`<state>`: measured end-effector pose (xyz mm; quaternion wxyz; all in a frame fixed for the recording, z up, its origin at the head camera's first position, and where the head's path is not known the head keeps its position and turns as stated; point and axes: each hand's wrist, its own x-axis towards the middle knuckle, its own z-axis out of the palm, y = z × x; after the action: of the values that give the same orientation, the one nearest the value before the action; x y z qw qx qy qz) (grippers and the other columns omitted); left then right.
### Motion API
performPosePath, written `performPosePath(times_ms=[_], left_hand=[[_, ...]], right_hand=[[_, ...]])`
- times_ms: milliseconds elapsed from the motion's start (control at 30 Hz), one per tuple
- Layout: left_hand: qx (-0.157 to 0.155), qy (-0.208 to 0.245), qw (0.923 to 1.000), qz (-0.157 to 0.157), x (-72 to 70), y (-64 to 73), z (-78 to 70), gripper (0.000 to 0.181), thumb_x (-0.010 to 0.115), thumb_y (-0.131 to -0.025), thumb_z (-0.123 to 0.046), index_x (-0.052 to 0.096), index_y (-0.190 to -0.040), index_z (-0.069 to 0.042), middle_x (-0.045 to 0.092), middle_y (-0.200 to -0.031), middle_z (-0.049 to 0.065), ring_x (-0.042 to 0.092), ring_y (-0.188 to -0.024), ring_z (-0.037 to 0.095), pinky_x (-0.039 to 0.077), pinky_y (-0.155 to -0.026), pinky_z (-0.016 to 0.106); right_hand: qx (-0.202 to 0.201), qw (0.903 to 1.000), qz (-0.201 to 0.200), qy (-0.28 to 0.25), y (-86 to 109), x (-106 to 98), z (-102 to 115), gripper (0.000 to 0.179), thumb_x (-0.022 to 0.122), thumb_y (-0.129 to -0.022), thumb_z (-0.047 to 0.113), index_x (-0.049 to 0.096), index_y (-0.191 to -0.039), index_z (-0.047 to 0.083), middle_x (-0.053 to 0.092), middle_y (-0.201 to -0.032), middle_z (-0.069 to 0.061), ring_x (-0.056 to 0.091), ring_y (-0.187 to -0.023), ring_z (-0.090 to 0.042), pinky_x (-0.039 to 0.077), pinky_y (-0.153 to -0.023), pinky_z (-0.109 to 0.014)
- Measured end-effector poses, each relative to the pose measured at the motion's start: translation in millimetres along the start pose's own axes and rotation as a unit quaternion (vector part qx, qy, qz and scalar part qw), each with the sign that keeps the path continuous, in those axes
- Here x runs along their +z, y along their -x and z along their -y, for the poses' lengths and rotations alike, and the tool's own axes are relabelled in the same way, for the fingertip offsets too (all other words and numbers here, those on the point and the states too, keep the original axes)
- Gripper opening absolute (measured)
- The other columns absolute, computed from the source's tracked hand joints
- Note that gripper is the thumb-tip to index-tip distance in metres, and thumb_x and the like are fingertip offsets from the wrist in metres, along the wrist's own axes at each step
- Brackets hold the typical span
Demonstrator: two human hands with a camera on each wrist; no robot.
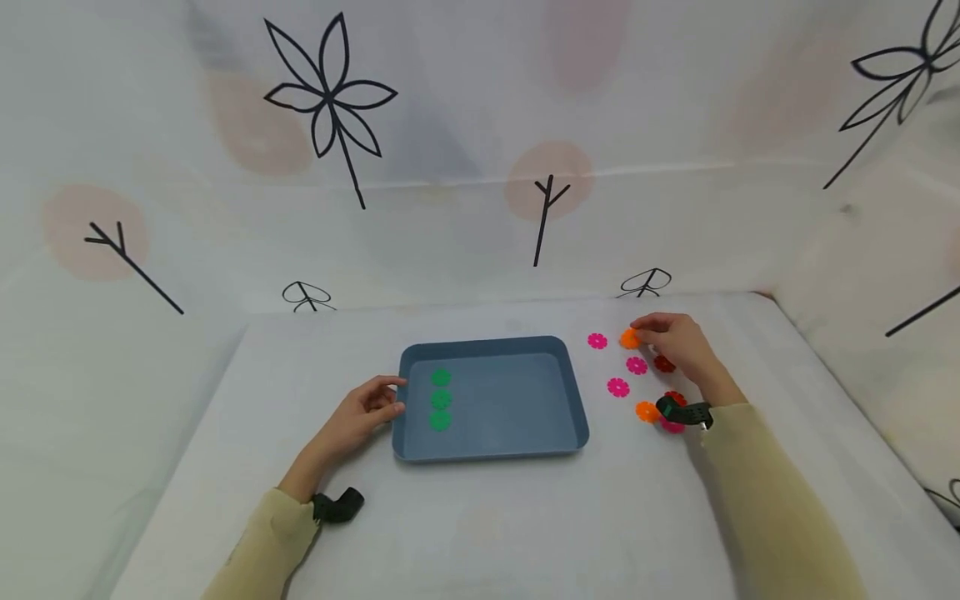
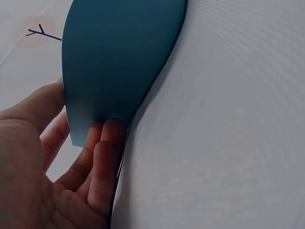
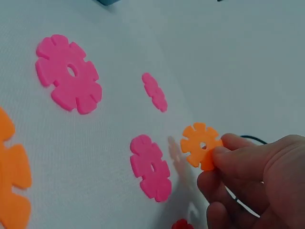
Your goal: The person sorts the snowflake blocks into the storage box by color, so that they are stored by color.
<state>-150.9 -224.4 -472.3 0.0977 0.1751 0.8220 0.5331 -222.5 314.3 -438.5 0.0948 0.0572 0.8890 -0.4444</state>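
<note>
My right hand (image 1: 678,346) pinches an orange flower-shaped plastic disc (image 3: 198,143) between thumb and fingertip, above the white surface at the back right. Near it lie pink flower-shaped discs (image 3: 69,74), red discs (image 1: 664,364) and another orange disc (image 1: 647,412). With its fingers bent, my left hand (image 1: 367,410) holds the left edge of a blue-grey tray (image 1: 491,457); the fingertips (image 2: 113,129) lie against the outer wall. Three green discs (image 1: 441,399) lie in a column inside the tray, toward its left side.
A white cloth covers the table (image 1: 480,525). Behind it hangs a pale backdrop (image 1: 450,242) with line-drawn flowers and twigs. Dark bands (image 1: 337,505) sit on both wrists. The right forearm (image 1: 772,500) passes close to several loose discs.
</note>
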Motion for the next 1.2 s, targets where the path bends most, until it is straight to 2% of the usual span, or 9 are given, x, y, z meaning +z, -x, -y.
performPosePath(times_ms=[300,500,633,667,867,900,1200], left_hand=[[-0.001,-0.005,1.0,-0.004,1.4,-0.5,0.3,0.044,0.069,-0.096,-0.02,0.056,-0.136,-0.006,0.058,-0.103,0.009,0.057,-0.081,0.017,0.045,-0.07,0.025],[-0.004,-0.008,1.0,-0.004,0.8,-0.3,-0.1,0.044,0.069,-0.096,-0.021,0.057,-0.136,-0.007,0.058,-0.103,0.008,0.057,-0.081,0.017,0.045,-0.07,0.026],[-0.006,-0.008,0.9999,-0.002,1.0,0.1,-1.3,0.043,0.068,-0.097,-0.02,0.057,-0.136,-0.007,0.058,-0.102,0.009,0.056,-0.08,0.016,0.044,-0.069,0.025],[-0.007,-0.007,1.0,0.0,1.0,1.1,-6.6,0.043,0.068,-0.097,-0.018,0.056,-0.136,-0.005,0.057,-0.102,0.01,0.056,-0.08,0.016,0.044,-0.07,0.025],[-0.011,-0.011,0.9999,-0.002,1.8,0.5,-8.4,0.043,0.065,-0.098,-0.01,0.054,-0.137,0.001,0.057,-0.104,0.012,0.056,-0.081,0.015,0.044,-0.07,0.025],[-0.011,-0.011,0.9999,-0.003,2.0,-0.4,-3.7,0.043,0.065,-0.098,-0.011,0.054,-0.137,0.0,0.057,-0.104,0.011,0.056,-0.081,0.015,0.044,-0.07,0.025],[-0.002,-0.002,1.0,-0.003,1.9,0.5,-1.1,0.043,0.067,-0.097,-0.017,0.056,-0.137,-0.006,0.058,-0.104,0.011,0.057,-0.082,0.017,0.044,-0.07,0.025]], right_hand=[[-0.062,0.9973,-0.038,0.012,4.4,7,28,0.035,0.058,-0.102,0.024,0.061,-0.128,0.001,0.063,-0.118,-0.022,0.063,-0.104,-0.037,0.05,-0.093,-0.043],[-0.1,0.994,-0.035,0.028,8.9,17,51,0.031,0.061,-0.101,0.021,0.064,-0.123,0.0,0.068,-0.109,-0.021,0.066,-0.101,-0.037,0.05,-0.089,-0.04],[-0.115,0.9925,-0.022,0.034,10.7,25,66,0.028,0.062,-0.099,0.018,0.065,-0.122,0.001,0.069,-0.108,-0.019,0.066,-0.1,-0.036,0.05,-0.089,-0.044],[-0.12,0.9919,-0.02,0.037,11.1,28,69,0.028,0.062,-0.099,0.017,0.065,-0.121,0.001,0.069,-0.109,-0.019,0.066,-0.099,-0.035,0.05,-0.088,-0.044],[-0.166,0.9841,-0.018,0.062,9.2,48,82,0.022,0.066,-0.097,0.012,0.069,-0.116,0.002,0.07,-0.105,-0.016,0.066,-0.094,-0.03,0.053,-0.079,-0.04],[-0.17,0.9836,-0.016,0.059,8.9,51,84,0.021,0.066,-0.097,0.012,0.069,-0.115,0.003,0.07,-0.104,-0.015,0.067,-0.093,-0.029,0.054,-0.078,-0.04],[-0.214,0.9751,0.01,0.058,6.0,80,103,0.018,0.068,-0.094,0.008,0.071,-0.111,0.004,0.07,-0.101,-0.011,0.065,-0.091,-0.027,0.054,-0.081,-0.042]])
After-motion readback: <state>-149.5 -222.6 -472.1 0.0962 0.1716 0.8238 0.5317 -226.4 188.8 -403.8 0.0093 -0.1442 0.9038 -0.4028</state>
